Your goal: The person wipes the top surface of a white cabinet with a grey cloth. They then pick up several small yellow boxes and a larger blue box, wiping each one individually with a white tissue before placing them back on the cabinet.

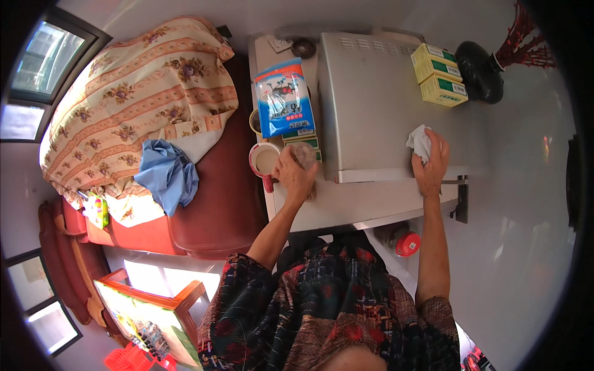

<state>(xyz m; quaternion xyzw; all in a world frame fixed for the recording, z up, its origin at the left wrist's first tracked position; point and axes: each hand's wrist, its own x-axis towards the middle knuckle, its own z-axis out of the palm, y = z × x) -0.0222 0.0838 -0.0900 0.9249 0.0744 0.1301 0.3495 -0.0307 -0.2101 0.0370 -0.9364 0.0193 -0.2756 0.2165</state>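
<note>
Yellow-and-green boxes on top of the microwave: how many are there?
2. Both yellow-and-green boxes sit stacked or side by side at the far right corner of the microwave top: one farther back, one nearer, beside the black vase. Others could be hidden behind.

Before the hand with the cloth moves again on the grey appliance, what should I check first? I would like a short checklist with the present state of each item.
1. White cloth is held by the right hand: ok, fingers close over it.
2. Cloth lies on the top of the grey appliance: ok, near its front edge.
3. Yellow-green boxes are apart from the cloth: ok, they sit at the back right corner.
4. Left hand has a firm grip on the clear jar: cannot tell, the hand hides most of it.
5. Red mug is away from the left hand: not ok, it stands right beside it.
</note>
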